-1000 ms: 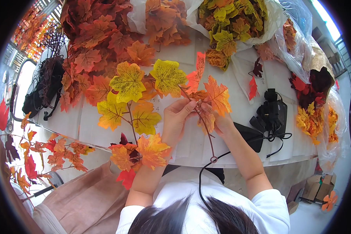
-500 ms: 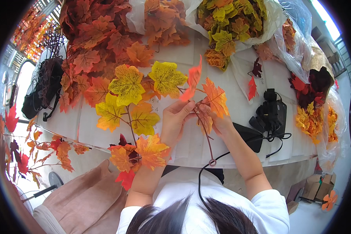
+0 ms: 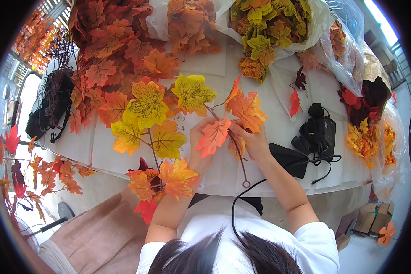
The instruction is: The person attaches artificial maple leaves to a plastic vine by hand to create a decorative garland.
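Observation:
Both my hands are closed near each other on an artificial maple-leaf branch above the table. My left hand (image 3: 202, 153) is partly covered by a pinkish-red leaf (image 3: 214, 136); its fingertips are hidden. My right hand (image 3: 255, 140) pinches the branch where its stems meet, under an orange leaf (image 3: 248, 111). A yellow leaf (image 3: 192, 93) stands out at the upper left of this branch. Its bare brown stem (image 3: 242, 169) hangs down to a small loop. Another branch with yellow leaves (image 3: 148, 104) lies beside my left forearm, its orange leaf (image 3: 178, 177) overlapping the arm.
Red-orange leaves (image 3: 118, 50) are heaped at the far left. Yellow-green leaves (image 3: 278, 27) fill a white bag at the back. A black device (image 3: 322, 134) with a cable lies right of my forearm. More leaf branches (image 3: 64, 178) hang left, beside a brown cloth (image 3: 96, 233).
The pinkish-red leaf has turned from upright to lying over my left hand. The orange leaf has tilted and the looped stem end has shifted slightly left and up. The leaves hanging at left have swayed.

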Motion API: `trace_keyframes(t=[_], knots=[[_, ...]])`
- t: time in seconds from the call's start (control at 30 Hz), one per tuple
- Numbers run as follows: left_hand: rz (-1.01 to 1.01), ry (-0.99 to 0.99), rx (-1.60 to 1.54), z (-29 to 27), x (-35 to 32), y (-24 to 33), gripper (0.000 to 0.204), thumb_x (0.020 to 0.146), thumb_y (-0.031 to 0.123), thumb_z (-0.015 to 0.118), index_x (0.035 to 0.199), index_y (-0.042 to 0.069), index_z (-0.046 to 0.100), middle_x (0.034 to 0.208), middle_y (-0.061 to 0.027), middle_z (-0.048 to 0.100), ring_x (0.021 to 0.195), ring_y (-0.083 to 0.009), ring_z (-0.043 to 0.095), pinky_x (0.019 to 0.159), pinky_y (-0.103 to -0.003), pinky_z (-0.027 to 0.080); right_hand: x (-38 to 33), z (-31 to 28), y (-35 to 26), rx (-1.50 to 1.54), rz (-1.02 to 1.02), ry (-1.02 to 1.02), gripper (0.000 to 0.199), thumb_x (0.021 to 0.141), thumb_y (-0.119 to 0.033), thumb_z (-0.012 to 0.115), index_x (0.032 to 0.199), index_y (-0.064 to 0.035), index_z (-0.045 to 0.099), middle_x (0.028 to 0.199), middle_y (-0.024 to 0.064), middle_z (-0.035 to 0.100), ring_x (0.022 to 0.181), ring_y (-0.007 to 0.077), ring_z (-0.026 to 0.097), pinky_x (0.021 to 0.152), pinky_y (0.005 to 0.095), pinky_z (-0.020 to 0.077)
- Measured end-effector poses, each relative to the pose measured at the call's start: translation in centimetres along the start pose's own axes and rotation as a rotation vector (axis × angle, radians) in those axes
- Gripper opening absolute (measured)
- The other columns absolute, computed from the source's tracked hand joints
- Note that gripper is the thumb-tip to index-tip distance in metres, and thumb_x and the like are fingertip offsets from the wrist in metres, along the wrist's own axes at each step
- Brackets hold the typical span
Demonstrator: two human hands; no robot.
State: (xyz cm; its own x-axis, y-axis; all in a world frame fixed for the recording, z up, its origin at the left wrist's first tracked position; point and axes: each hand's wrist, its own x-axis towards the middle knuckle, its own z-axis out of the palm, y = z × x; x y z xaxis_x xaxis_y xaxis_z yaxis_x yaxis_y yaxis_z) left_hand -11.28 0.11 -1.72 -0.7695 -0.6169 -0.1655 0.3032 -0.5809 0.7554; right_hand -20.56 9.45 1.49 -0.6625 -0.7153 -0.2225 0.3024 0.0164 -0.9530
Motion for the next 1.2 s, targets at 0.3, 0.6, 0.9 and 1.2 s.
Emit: trace_keyframes(t=[0.3, 0.6, 0.9, 1.2], knots=[[-0.07, -0.062, -0.106, 0.1, -0.1, 0.8, 0.011, 0.075, 0.001, 0.056, 0.085, -0.003, 0.054, 0.086, -0.0098, 0.058, 0.073, -0.0152, 0.058, 0.062, -0.026, 0.05, -0.5, 0.5, -0.8, -0.035, -0.039, 0.006, 0.017, 0.077, -0.011, 0.06, 0.087, 0.002, 0.057, 0.073, 0.0054, 0.059, 0.064, 0.0103, 0.055, 0.052, 0.0225, 0.0431], [-0.124, -0.064, -0.022, 3.1, -0.9, 1.5, 0.027, 0.079, 0.014, 0.057, 0.102, 0.006, 0.046, 0.087, -0.0053, 0.056, 0.075, -0.0142, 0.057, 0.064, -0.028, 0.05, 1.1, 0.4, -0.4, 0.089, -0.085, 0.088, 0.019, 0.077, -0.014, 0.06, 0.09, -0.0011, 0.054, 0.079, 0.0035, 0.056, 0.062, 0.009, 0.053, 0.052, 0.0207, 0.0423], [-0.446, -0.256, -0.435, 1.2, -0.8, -0.2, 0.021, 0.08, 0.015, 0.056, 0.099, 0.009, 0.049, 0.076, 0.0011, 0.055, 0.066, -0.0085, 0.054, 0.057, -0.019, 0.044, 1.6, -1.1, -4.3, -0.12, -0.032, -0.041, 0.025, 0.076, -0.013, 0.06, 0.097, -0.0016, 0.052, 0.084, 0.0025, 0.058, 0.077, 0.0099, 0.053, 0.064, 0.0259, 0.0442], [-0.546, -0.305, -0.412, 1.8, -0.6, 0.6, 0.021, 0.081, 0.015, 0.054, 0.099, 0.005, 0.05, 0.087, -0.0052, 0.058, 0.08, -0.0105, 0.058, 0.071, -0.021, 0.049, 17.2, 7.8, -13.5, -1.206, -0.788, -0.191, 0.022, 0.075, -0.006, 0.052, 0.096, -0.0025, 0.055, 0.089, 0.0117, 0.06, 0.079, 0.0233, 0.058, 0.069, 0.0303, 0.0448]])
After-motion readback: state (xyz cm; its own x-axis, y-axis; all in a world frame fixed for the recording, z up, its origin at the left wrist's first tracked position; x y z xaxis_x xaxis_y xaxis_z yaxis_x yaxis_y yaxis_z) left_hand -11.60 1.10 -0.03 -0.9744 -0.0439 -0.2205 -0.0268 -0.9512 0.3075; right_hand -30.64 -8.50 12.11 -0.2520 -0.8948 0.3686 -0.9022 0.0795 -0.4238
